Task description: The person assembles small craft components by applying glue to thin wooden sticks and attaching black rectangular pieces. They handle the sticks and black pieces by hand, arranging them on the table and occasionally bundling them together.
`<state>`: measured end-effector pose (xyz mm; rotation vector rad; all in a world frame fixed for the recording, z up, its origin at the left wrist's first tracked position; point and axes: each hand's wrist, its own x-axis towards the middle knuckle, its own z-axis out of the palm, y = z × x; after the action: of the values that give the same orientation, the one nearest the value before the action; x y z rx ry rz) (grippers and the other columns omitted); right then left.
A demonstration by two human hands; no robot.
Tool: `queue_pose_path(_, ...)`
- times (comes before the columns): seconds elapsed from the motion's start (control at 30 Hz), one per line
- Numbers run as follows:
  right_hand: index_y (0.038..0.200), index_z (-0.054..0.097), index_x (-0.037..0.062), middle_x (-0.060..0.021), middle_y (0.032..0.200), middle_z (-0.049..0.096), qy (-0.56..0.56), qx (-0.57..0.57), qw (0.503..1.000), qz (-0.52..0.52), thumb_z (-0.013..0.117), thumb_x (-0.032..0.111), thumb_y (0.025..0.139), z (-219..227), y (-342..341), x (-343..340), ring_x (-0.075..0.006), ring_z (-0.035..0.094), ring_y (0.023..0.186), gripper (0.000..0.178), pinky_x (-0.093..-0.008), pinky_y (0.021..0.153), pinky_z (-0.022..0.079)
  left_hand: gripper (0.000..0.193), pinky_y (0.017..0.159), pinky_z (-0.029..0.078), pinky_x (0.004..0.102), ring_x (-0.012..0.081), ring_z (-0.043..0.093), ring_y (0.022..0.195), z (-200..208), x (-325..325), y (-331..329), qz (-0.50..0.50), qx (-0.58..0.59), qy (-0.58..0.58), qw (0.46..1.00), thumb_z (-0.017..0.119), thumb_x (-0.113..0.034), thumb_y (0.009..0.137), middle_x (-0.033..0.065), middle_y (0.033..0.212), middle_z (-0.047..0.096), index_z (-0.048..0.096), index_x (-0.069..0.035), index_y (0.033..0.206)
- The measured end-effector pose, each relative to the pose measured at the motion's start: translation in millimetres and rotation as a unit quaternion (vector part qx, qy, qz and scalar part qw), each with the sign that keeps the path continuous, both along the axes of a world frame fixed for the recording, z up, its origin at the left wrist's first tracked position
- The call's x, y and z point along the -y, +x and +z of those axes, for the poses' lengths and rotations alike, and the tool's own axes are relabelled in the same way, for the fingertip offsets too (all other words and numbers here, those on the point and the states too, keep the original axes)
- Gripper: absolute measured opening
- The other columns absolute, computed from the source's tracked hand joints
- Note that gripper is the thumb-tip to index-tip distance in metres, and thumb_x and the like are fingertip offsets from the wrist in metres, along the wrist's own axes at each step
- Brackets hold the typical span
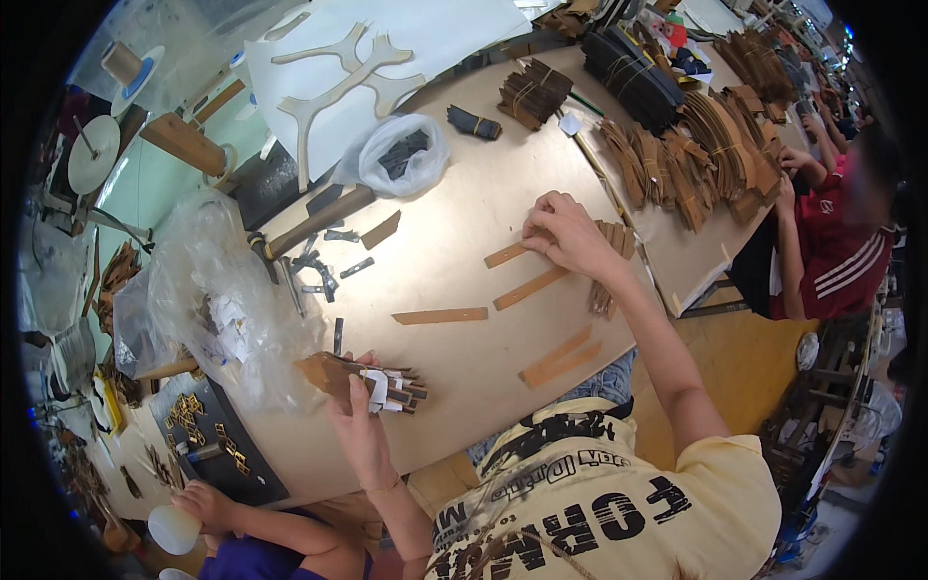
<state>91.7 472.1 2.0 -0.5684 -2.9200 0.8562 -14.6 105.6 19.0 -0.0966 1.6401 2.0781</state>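
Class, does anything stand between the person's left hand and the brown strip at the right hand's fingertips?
Beyond the bundle in the left hand, only another brown strip, lying flat on the table; nothing upright shows before the strip at the right hand.

The left forearm (398,507) is brought in from the lower edge, bare and angled upward and slightly to the left, and the left hand (367,430) is closed in a grip, with the thumb (359,394) pointed upward along the near side and most of the other digits hidden from view. The right forearm (667,353), also bare, is stretched farther forward and slanted up to the left, with the right hand (568,234) held back upward, its fingers (541,220) bent and their tips lowered toward the left, though whether they are pressed against the thumb cannot be seen.
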Motion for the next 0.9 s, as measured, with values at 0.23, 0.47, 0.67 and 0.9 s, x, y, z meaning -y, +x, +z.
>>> queue_pose_path(0.23,0.099,0.068,0.0112,-0.0077,0.111,0.057,0.054,-0.085,0.995,-0.018,0.074,0.019,0.084,0.9,7.6,17.3,-0.0266,0.053,0.109,0.018,-0.0395,0.094,0.043,0.052,0.099,0.049,0.0373,0.0238,0.06,0.114,3.4,-22.2,15.2,-0.042,0.02,0.025,0.999,0.06,-0.022,0.101,0.0199,0.125,0.061,0.041,0.009,0.138)
queue_pose_path(0.47,0.099,0.066,0.0084,-0.0078,0.094,0.063,-0.263,-0.164,0.949,0.054,0.073,0.026,0.088,25.3,0.8,138.2,-0.0263,0.063,0.08,0.022,-0.0363,0.076,0.052,0.05,0.104,0.047,0.0415,0.0276,0.057,0.121,3.1,-37.6,18.5,-0.03,0.089,0.086,0.992,0.059,-0.019,0.1,0.0216,0.13,0.058,0.04,0.006,0.139)
queue_pose_path(0.67,0.09,0.063,0.0079,-0.0084,0.088,0.061,-0.361,-0.104,0.926,0.034,0.072,0.033,0.088,29.8,-10.1,176.3,-0.0291,0.062,0.084,0.026,-0.0425,0.073,0.048,0.043,0.107,0.044,0.0441,0.0306,0.054,0.126,4.7,-32.8,16.2,-0.046,0.03,0.05,0.997,0.056,-0.017,0.101,0.0225,0.134,0.054,0.043,0.003,0.136)
queue_pose_path(0.9,0.092,0.064,0.0084,-0.0092,0.089,0.061,-0.367,-0.122,0.922,0.018,0.074,0.031,0.085,23.0,-7.8,167.8,-0.0292,0.062,0.083,0.026,-0.0407,0.073,0.048,0.045,0.108,0.044,0.0432,0.0281,0.052,0.129,2.2,-39.8,28.2,-0.023,0.066,0.075,0.995,0.053,-0.02,0.104,0.0211,0.139,0.052,0.04,0.004,0.14)
